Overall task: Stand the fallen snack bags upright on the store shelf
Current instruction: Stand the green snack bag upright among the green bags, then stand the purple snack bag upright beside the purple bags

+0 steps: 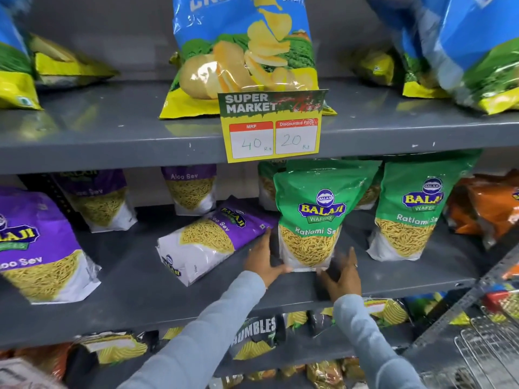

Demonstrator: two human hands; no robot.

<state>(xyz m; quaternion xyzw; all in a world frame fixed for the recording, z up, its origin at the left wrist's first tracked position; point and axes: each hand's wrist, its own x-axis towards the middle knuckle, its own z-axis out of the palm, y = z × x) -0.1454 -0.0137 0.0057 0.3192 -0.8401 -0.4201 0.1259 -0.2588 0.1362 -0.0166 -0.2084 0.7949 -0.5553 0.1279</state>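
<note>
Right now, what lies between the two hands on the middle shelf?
In the head view, the base of the upright green snack bag sits between the left hand and right hand, both touching its lower corners.

The grey metal middle shelf (134,290) carries sev bags. At its centre a green Ratlami Sev bag (311,214) stands upright, another green bag (412,209) at its 3 o'clock. At its 9 o'clock a purple Aloo Sev bag (213,237) lies flat on its back. Further purple bags (39,242) stand toward 9 o'clock, orange bags (486,203) at 3 o'clock.
</note>
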